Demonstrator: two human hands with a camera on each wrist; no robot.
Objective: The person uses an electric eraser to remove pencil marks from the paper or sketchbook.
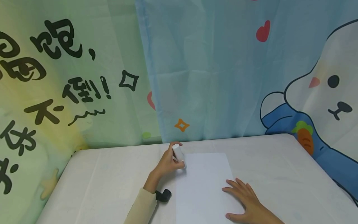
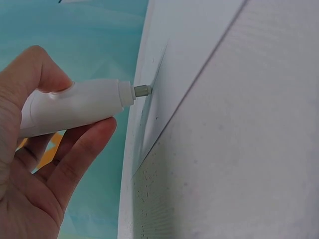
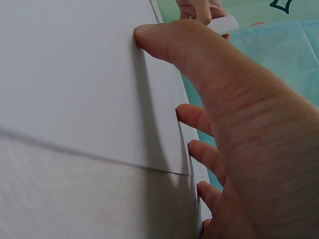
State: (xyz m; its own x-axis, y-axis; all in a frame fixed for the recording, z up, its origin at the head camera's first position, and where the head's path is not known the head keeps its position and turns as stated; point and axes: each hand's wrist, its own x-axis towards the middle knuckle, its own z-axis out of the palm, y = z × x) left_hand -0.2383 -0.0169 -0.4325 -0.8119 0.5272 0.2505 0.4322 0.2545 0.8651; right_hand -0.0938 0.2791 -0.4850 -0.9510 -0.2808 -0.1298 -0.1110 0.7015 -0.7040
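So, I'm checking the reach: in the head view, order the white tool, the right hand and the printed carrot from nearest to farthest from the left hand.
1. White tool: gripped in the left hand.
2. Right hand: at the right edge of the sheet.
3. Printed carrot: on the backdrop's right side.

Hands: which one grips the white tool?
The left hand, fingers around the white tool; the right hand is spread, empty, at the edge of the paper.

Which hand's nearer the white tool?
Left. The left hand grips the white tool; the right hand is apart from it, at the right edge of the paper.
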